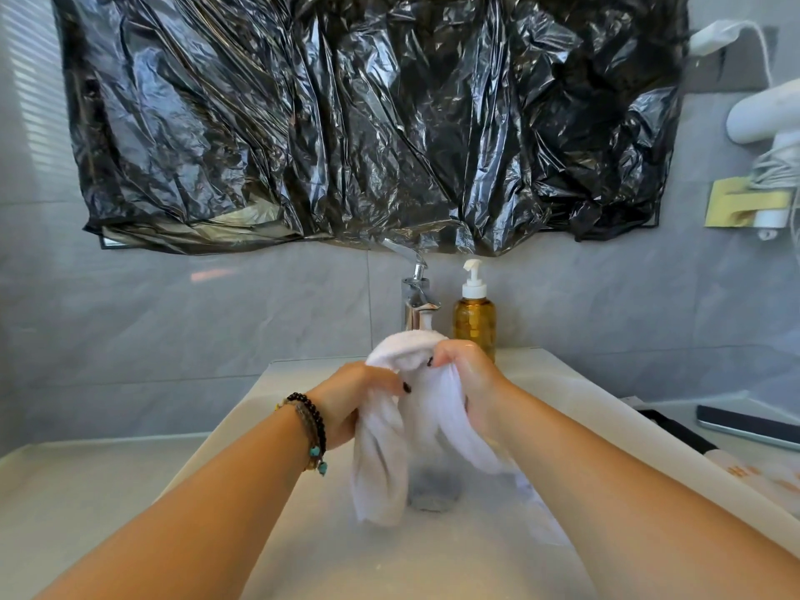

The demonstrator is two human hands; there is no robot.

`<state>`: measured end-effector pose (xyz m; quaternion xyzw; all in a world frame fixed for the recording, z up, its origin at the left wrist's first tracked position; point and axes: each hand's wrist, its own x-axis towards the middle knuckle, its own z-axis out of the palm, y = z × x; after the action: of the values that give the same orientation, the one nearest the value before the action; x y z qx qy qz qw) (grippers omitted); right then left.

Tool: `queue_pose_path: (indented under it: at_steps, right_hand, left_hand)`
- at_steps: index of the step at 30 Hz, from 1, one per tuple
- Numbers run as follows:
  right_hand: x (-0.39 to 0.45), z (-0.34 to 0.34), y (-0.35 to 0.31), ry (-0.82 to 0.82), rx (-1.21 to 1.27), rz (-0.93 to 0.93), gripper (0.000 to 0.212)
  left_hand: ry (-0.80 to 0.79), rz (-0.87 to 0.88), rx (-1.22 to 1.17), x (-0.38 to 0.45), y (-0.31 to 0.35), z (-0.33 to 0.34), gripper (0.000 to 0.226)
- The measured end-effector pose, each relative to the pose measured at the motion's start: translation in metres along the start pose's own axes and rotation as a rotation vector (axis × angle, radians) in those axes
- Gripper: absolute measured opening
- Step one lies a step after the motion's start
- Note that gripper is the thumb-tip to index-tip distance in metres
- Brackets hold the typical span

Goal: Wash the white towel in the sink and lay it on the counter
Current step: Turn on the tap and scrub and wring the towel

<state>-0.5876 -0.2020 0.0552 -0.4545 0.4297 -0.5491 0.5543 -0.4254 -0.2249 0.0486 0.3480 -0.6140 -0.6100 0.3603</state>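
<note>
Both hands were clamped on the white towel [415, 409] at the middle of the frame, above the sink [433, 556]. The left hand [350, 400], a beaded bracelet [309, 426] on its wrist, gripped one bunch; the right hand [467, 383] gripped another just beside it, and the cloth arched between them while its ends hung down toward the drain [433, 491]. Behind stood a chrome faucet [417, 296] and an amber pump bottle [474, 316]. Crinkled black plastic [368, 123] filled the top of the frame. The pale counter [65, 491] ran to the lower left.
</note>
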Motion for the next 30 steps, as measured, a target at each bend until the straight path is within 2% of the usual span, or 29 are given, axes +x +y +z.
queue_pose_path:
  at_steps: [2, 5, 6, 7, 9, 10, 12, 14, 16, 17, 18, 20, 22, 25, 28, 30]
  right_hand:
    - [-0.005, 0.006, -0.002, -0.029, 0.204, -0.023, 0.021]
    - [-0.001, 0.008, -0.002, -0.006, 0.326, -0.09, 0.037]
    - [0.002, 0.01, -0.001, -0.012, 0.301, -0.086, 0.032]
    - [0.003, 0.013, -0.001, -0.032, 0.213, -0.062, 0.024]
    - [0.009, 0.012, 0.001, -0.045, -0.039, -0.029, 0.03]
    - [0.011, 0.011, 0.001, -0.041, -0.166, -0.026, 0.027]
    - [0.012, 0.004, 0.002, 0.028, -0.312, -0.071, 0.021]
    - [0.014, -0.007, 0.003, 0.062, -0.351, -0.055, 0.047]
    - [0.015, -0.017, 0.008, -0.006, -0.343, -0.051, 0.084]
    - [0.013, -0.02, 0.01, -0.044, -0.324, -0.034, 0.093]
    - [0.011, -0.021, 0.01, -0.086, -0.313, -0.024, 0.09]
    - [0.008, -0.022, 0.008, -0.196, -0.29, -0.044, 0.064]
    - [0.003, -0.018, 0.003, -0.262, -0.289, -0.067, 0.049]
    - [0.001, -0.011, 0.0, -0.263, -0.37, -0.162, 0.032]
    - [0.0, -0.011, 0.0, -0.276, -0.394, -0.177, 0.026]
    - [-0.001, -0.008, 0.001, -0.219, -0.425, -0.175, 0.026]
  left_hand:
    - [-0.111, -0.017, 0.025, -0.001, -0.006, 0.013, 0.058]
    - [-0.156, 0.008, -0.024, 0.002, -0.016, 0.028, 0.081]
    - [-0.137, 0.015, -0.043, 0.003, -0.018, 0.03, 0.089]
    - [-0.12, 0.017, -0.044, 0.002, -0.02, 0.031, 0.089]
    - [-0.084, 0.007, -0.022, -0.001, -0.022, 0.034, 0.075]
    - [-0.048, 0.0, -0.005, -0.001, -0.022, 0.035, 0.069]
    - [0.015, -0.023, 0.033, -0.002, -0.021, 0.037, 0.06]
    - [-0.023, -0.067, 0.07, -0.002, -0.018, 0.038, 0.062]
    - [-0.085, -0.116, 0.1, -0.004, -0.017, 0.039, 0.064]
    - [-0.119, -0.135, 0.107, -0.005, -0.016, 0.04, 0.062]
    - [-0.155, -0.154, 0.1, -0.006, -0.016, 0.041, 0.056]
    - [-0.198, -0.191, 0.089, -0.008, -0.016, 0.044, 0.047]
    - [-0.219, -0.2, 0.101, -0.007, -0.018, 0.043, 0.051]
    - [-0.176, -0.255, 0.197, -0.008, -0.017, 0.047, 0.065]
    - [-0.15, -0.271, 0.329, -0.01, -0.017, 0.057, 0.065]
    - [-0.094, -0.264, 0.245, -0.011, -0.018, 0.056, 0.068]
